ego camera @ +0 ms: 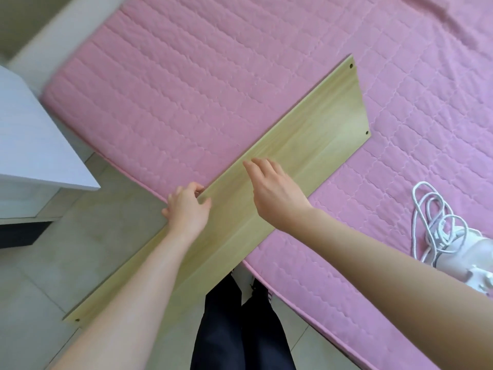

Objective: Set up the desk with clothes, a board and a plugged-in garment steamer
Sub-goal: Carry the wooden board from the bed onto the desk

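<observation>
1. Wooden board [306,145] lies half on the bed [186,89], half overhanging the floor [40,263].
2. Left hand [186,206] grips its edge; right hand [274,190], fingers relaxed, is over its face.
3. Risk: under a one-handed grip, the board may tip floorward.

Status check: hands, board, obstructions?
Left hand grips long pale wooden board by edge. Right hand open above it. Board's far end on pink quilted mattress. White corded steamer apart.

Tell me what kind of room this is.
Most likely a bedroom: a pink quilted mattress fills most of the view, with a white cabinet beside it and a tiled floor.
</observation>
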Demonstrator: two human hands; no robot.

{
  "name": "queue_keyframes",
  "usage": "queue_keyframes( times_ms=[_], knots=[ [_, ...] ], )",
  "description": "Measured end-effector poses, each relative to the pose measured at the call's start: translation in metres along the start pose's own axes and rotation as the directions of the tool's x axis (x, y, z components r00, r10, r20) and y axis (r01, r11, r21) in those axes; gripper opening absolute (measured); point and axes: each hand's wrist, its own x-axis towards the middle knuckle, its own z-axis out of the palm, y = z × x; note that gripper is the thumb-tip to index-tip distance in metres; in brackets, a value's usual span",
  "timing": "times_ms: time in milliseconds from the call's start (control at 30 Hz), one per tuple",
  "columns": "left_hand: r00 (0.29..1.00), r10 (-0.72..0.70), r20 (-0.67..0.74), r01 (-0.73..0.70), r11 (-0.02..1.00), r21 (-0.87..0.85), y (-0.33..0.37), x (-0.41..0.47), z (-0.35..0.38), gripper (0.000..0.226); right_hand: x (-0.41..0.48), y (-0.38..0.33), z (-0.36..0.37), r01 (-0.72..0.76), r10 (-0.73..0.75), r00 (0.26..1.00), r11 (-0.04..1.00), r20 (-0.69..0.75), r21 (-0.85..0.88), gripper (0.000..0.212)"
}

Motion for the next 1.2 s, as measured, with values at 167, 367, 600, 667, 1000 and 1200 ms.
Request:
queue_keyframes(
  times_ms=[167,367,600,667,1000,1200],
  knots=[
    [0.97,0.237,0.05,-0.233,0.969,-0.077,0.005,-0.054,-0.005,0.02,-0.01,-0.016,0.001,0.213,-0.226,0.974,0.94,-0.018,-0.267,0.053],
    [0.96,0.248,0.13,-0.249,0.968,-0.002,0.008,-0.105,-0.012,0.017,-0.041,-0.025,-0.019,0.27,-0.233,0.963,0.857,0.137,-0.44,0.039],
    [0.946,0.318,0.063,-0.323,0.94,0.11,0.006,-0.151,0.002,0.023,-0.074,-0.016,-0.037,0.369,-0.3,0.928,0.822,0.221,-0.433,0.028],
    [0.952,0.295,0.075,-0.303,0.944,0.129,0.008,-0.158,0.002,0.024,-0.079,-0.016,-0.042,0.373,-0.27,0.919,0.831,0.288,-0.413,0.032],
    [0.951,0.308,-0.035,-0.306,0.95,0.056,0.0,-0.214,-0.056,0.021,-0.102,-0.057,-0.095,0.496,-0.353,0.856,0.768,0.379,-0.405,0.029],
    [0.927,0.322,-0.192,-0.324,0.946,0.025,-0.029,-0.256,-0.118,0.011,-0.12,-0.118,-0.133,0.512,-0.399,0.833,0.819,0.383,-0.26,0.025]
  ],
)
